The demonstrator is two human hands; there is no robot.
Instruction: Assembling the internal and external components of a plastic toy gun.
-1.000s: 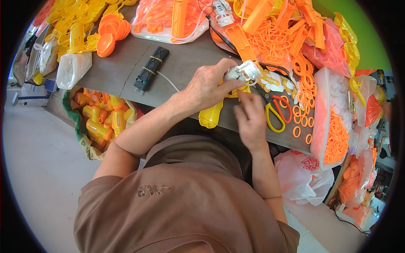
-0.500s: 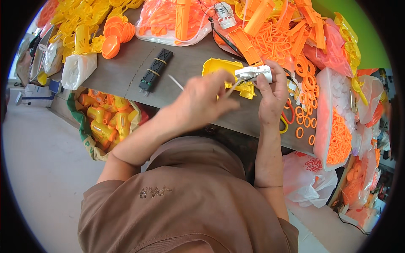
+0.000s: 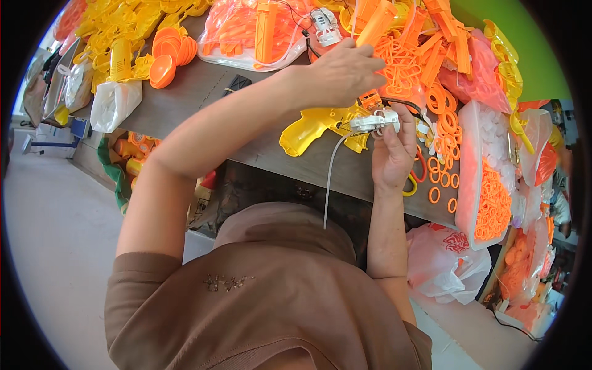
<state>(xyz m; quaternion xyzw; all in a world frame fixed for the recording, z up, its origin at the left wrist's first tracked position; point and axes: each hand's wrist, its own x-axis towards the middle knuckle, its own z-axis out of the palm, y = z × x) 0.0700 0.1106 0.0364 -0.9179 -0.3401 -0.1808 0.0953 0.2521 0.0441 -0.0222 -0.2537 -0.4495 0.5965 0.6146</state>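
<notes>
My right hand (image 3: 394,148) grips a white plastic mechanism (image 3: 375,122) between thumb and fingers, with a thin pale tube (image 3: 328,179) hanging from it toward my lap. Just behind and left of this, a yellow moulded half shell (image 3: 305,131) lies on the table. My left hand (image 3: 342,71) reaches across to the heap of orange parts (image 3: 398,68), back of the hand up. Its fingers are bent but apart, and nothing shows in them; the fingertips' undersides are hidden. A black block (image 3: 238,83) is mostly covered by my left forearm.
Orange rings (image 3: 445,179) and scissors with red and yellow handles (image 3: 409,185) lie right of my right hand. A tub of small orange pieces (image 3: 493,203) stands beyond. Orange cups (image 3: 163,69) and yellow parts fill the far left. A bag of yellow-orange parts (image 3: 132,165) stands below the table edge.
My left hand has moved away from the white mechanism, up and right to the orange heap. The tube now hangs down, the yellow shell sits further left, and my forearm covers the black block.
</notes>
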